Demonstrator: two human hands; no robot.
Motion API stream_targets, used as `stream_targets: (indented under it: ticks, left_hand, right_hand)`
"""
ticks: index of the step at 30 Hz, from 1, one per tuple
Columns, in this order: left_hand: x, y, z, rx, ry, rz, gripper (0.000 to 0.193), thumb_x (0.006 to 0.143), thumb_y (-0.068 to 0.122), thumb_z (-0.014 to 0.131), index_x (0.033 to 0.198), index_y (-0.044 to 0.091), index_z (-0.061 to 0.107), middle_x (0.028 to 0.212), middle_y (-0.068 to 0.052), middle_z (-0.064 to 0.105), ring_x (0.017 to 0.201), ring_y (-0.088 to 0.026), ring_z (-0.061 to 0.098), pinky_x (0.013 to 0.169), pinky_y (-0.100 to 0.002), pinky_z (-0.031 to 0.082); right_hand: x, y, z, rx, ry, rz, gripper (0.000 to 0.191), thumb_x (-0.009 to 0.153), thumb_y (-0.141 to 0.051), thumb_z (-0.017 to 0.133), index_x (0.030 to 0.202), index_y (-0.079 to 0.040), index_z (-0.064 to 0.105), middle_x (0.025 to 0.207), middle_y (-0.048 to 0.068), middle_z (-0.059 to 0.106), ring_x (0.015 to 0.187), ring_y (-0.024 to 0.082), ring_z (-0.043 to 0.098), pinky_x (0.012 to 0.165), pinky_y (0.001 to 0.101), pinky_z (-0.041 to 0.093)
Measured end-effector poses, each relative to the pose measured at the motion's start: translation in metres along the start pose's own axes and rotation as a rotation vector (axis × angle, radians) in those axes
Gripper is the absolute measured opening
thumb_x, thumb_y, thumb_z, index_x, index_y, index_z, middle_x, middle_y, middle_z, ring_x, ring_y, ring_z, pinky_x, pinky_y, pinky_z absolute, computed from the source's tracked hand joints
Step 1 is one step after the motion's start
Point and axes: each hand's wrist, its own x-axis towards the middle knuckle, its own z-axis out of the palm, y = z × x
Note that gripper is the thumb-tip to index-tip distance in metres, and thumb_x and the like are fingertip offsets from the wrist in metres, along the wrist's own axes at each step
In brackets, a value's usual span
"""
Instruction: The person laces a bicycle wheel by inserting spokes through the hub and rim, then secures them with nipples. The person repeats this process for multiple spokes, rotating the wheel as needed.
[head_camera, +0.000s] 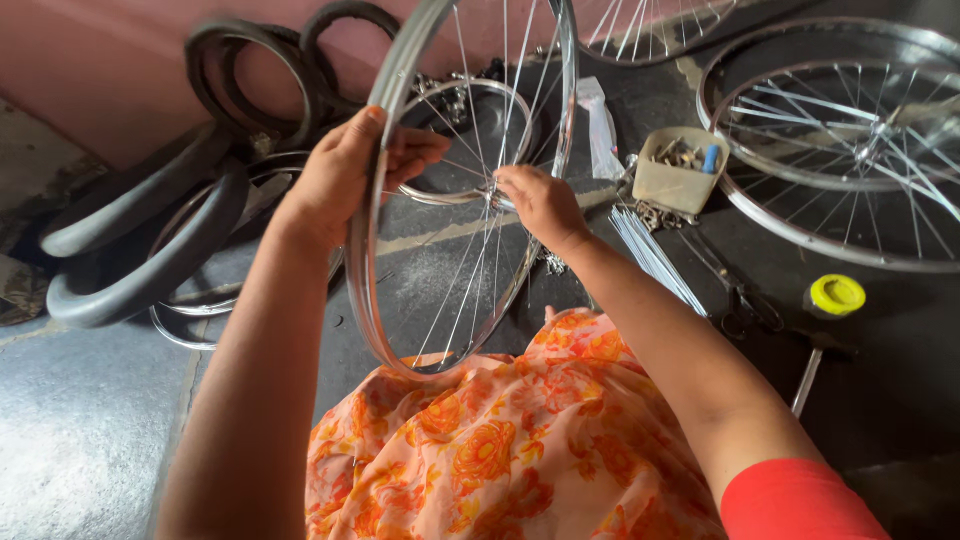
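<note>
My left hand is clamped on the rim of the bare silver spoked bicycle wheel — palm on the outer edge, fingers curled over the top into the spoke side. The wheel stands upright at centre frame, its lower edge resting against my lap, on the orange flower-print cloth.

My right hand is inside the wheel near its hub, fingertips pinched on the thin steel spokes where they gather. Cannot tell which single spoke is held; the fingers hide it.

Around me, on the dark concrete floor:
- Upper left of frame: a heap of black rubber tyres and inner tubes, some leaning on the pink wall, with another bare rim partly under them.
- Right of my right hand: a loose bundle of straight silver spokes lying flat.
- Just above that bundle: a small beige plastic tub of small metal parts, something blue sticking out.
- Upper right: a second spoked wheel lying flat — well apart from the one I hold.
- Right edge, mid-height: a round yellow lid, with a dark hand tool beside it.
- Behind the held wheel: a clear plastic bag.
</note>
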Motion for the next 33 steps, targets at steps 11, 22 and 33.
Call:
stream_targets:
  ticks: [11, 22, 33]
  left_hand:
    - [-0.003, -0.002, -0.01, -0.071, -0.06, 0.037, 0.04, 0.115, 0.029, 0.032, 0.095, -0.002, 0.049, 0.125, -0.032, 0.068, 0.116, -0.033, 0.07, 0.106, -0.038, 0.058]
    - [-0.007, -0.01, -0.034, -0.118, -0.052, 0.003, 0.048, 0.113, 0.038, 0.038, 0.109, -0.005, 0.06, 0.125, -0.033, 0.065, 0.116, -0.034, 0.065, 0.106, -0.044, 0.052]
    - [-0.002, -0.01, -0.048, -0.155, -0.011, -0.034, 0.048, 0.112, 0.037, 0.039, 0.105, -0.007, 0.058, 0.117, -0.03, 0.065, 0.117, -0.036, 0.064, 0.11, -0.047, 0.051]
  right_hand:
    - [-0.166, 0.164, 0.017, -0.201, 0.109, 0.849, 0.011, 0.088, -0.007, 0.067, 0.094, -0.011, 0.076, 0.096, 0.009, 0.076, 0.092, 0.026, 0.074, 0.084, 0.0367, 0.058]
    - [-0.178, 0.199, 0.065, -0.54, -0.749, 0.908, 0.014, 0.085, -0.015, 0.072, 0.098, -0.012, 0.074, 0.112, 0.014, 0.073, 0.105, 0.036, 0.069, 0.086, 0.0487, 0.056]
    - [-0.188, 0.216, 0.089, -0.552, -0.743, 0.868, 0.026, 0.097, -0.016, 0.05, 0.098, -0.01, 0.076, 0.111, 0.017, 0.073, 0.105, 0.036, 0.071, 0.09, 0.0488, 0.056]
